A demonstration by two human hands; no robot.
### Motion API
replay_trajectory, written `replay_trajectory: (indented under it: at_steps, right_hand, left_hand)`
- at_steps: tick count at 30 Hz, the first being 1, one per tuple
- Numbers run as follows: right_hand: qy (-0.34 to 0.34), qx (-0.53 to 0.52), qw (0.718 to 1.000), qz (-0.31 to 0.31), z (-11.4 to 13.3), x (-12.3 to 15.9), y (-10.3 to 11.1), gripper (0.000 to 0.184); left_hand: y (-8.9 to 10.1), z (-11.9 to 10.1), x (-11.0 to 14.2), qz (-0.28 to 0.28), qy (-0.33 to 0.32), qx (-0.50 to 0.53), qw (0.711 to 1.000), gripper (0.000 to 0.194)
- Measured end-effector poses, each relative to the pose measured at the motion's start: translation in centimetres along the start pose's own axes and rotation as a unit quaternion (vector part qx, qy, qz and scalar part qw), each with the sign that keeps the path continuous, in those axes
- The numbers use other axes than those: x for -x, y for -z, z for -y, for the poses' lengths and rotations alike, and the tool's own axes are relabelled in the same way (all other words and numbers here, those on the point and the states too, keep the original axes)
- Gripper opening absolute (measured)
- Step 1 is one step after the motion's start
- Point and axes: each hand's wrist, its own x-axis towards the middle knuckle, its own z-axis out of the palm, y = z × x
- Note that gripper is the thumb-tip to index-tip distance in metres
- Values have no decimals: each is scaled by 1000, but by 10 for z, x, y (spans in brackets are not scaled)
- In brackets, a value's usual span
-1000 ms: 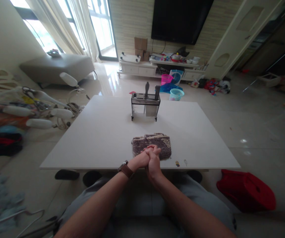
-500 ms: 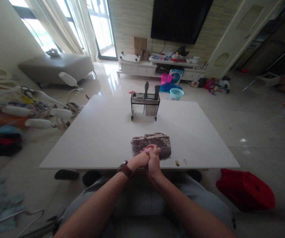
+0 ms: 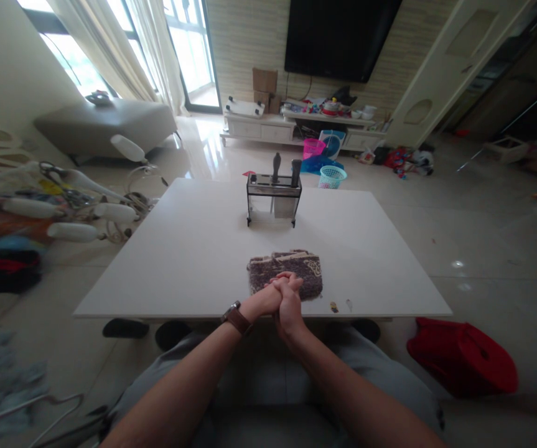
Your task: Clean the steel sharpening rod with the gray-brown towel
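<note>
Head view: left hand (image 3: 265, 301) and right hand (image 3: 291, 306), clasped, fingers closed around each other, no object visible in either; folded brown cloth (image 3: 291, 262) on white table (image 3: 165, 267), partly behind them, contact unclear; clasp and cloth unchanged since earlier pictures, suggesting hands at rest

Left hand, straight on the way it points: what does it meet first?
The bare right hand, clasped with the left hand. Beyond, likely the folded rectangular brown-and-cream cloth; whether the hands touch it is unclear.
</note>
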Motion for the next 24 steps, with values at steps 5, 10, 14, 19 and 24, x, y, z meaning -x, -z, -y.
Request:
replay_trajectory:
  at_steps: [5, 10, 14, 19, 24]
  right_hand:
    - [4, 2, 1000, -5, 0, 0, -1, 37]
    - [6, -1, 1000, -11, 0, 1, -2, 37]
    - [-1, 1, 1000, -6, 1, 1, -1, 38]
    - [-2, 1, 1000, -5, 1, 1, -1, 38]
    - [0, -1, 1000, 1, -1, 1, -1, 37]
  left_hand:
    - [11, -7, 1, 52, 47, 112, 991, 37]
    - [15, -10, 2, 38, 61, 153, 986, 36]
    - [12, -7, 1, 26, 53, 130, 990, 33]
    - [15, -9, 5, 35, 42, 64, 997, 39]
    - [19, -12, 4, 61, 40, 50, 996, 40]
